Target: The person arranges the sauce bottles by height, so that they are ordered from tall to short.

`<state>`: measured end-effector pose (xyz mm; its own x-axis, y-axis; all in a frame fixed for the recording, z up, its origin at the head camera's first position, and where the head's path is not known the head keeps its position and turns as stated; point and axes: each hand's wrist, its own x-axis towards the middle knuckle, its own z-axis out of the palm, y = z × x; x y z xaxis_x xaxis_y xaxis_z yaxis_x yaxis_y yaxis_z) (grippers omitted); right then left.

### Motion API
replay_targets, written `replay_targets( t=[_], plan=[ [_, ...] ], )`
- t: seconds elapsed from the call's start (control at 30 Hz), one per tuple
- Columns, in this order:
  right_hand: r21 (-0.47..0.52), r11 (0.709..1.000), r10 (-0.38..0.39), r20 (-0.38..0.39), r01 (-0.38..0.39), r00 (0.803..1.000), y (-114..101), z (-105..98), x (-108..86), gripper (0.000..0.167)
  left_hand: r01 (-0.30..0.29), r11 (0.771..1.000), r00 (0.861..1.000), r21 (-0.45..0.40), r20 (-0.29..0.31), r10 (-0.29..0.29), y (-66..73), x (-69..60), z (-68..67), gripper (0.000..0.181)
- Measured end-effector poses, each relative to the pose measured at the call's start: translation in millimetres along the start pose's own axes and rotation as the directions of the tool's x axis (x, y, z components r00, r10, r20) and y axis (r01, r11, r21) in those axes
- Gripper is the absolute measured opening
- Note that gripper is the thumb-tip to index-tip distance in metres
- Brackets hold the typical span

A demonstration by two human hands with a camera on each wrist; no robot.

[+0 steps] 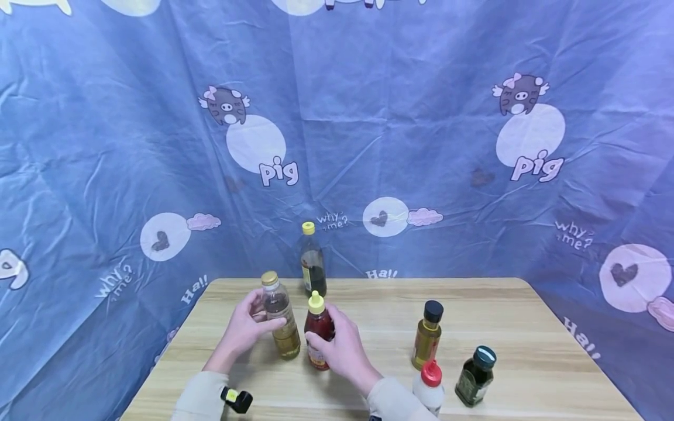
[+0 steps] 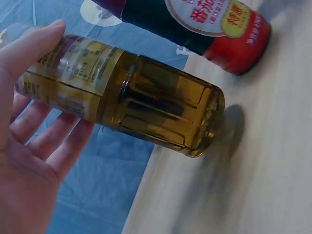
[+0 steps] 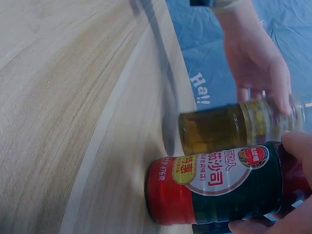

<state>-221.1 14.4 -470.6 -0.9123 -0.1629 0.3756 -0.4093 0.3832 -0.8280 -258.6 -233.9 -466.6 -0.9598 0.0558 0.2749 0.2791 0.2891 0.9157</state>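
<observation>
The left hand is on the clear bottle with the gold cap, thumb across the front — and beside it the right hand has its fingers round the dark red bottle with the yellow nozzle! Both over the left half of the table. Behind them, at the far edge, a dark bottle, yellow-capped. Now towards the right edge — black-capped oil bottle, dark green jar closest to that edge, red-topped white bottle nearer the front. Blue cloth rises beyond the far edge, pigs printed all over!
</observation>
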Motion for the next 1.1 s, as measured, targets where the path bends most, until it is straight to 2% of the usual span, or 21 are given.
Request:
replay_targets(
  t=[0.13,0.27,0.43,0.63,0.8,1.1],
  plan=[
    [-0.005,1.000,-0.014,-0.002,0.014,1.000,0.4,0.5,-0.4,0.053,0.001,1.000,0.999,-0.018,-0.032,-0.001,5.8,12.5,7.2,0.067],
    [-0.008,1.000,0.003,0.002,-0.003,1.000,2.3,0.7,-1.0,0.052,-0.015,1.000,0.999,-0.017,-0.043,0.014,7.3,24.1,17.5,0.064],
    [-0.008,1.000,-0.001,-0.011,0.001,1.000,4.1,1.0,-1.6,0.054,-0.035,0.999,0.999,-0.009,-0.028,0.035,8.2,37.6,30.2,0.061],
    [-0.023,0.999,-0.031,-0.030,0.030,0.999,5.5,3.1,-3.0,0.054,-0.033,0.997,0.999,0.075,-0.025,0.035,10.2,51.8,40.5,0.061],
    [-0.022,1.000,-0.008,-0.024,0.008,1.000,4.3,3.4,-3.5,0.055,-0.072,0.989,0.997,0.132,-0.017,0.075,13.4,63.9,46.0,0.062],
    [-0.026,1.000,0.001,-0.021,-0.002,1.000,4.0,4.8,-3.1,0.059,-0.129,0.974,0.991,0.188,0.043,0.123,11.1,82.4,56.7,0.061]
  ],
)
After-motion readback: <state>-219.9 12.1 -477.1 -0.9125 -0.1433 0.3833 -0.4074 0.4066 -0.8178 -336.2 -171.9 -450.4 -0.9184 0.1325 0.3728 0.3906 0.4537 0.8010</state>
